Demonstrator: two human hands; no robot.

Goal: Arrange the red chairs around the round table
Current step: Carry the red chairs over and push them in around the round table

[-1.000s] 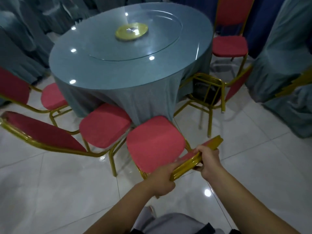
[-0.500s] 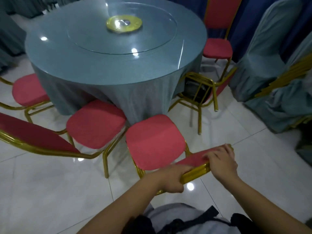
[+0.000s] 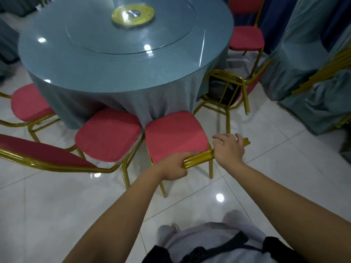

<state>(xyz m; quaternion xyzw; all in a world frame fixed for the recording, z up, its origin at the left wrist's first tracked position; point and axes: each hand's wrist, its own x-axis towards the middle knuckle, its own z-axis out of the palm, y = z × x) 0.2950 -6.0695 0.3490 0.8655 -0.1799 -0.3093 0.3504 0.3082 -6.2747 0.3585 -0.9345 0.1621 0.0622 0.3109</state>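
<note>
Glossy white tiled floor [image 3: 57,215], grey-blue draped fabric [image 3: 303,44] at right, ceiling-light glare [image 3: 220,197]

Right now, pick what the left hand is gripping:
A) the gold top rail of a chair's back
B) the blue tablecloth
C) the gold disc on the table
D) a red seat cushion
A: the left hand has its fingers curled round the gold top rail of the nearest red chair.

Chairs [image 3: 176,136] side by side before the round table [image 3: 121,59]
</note>
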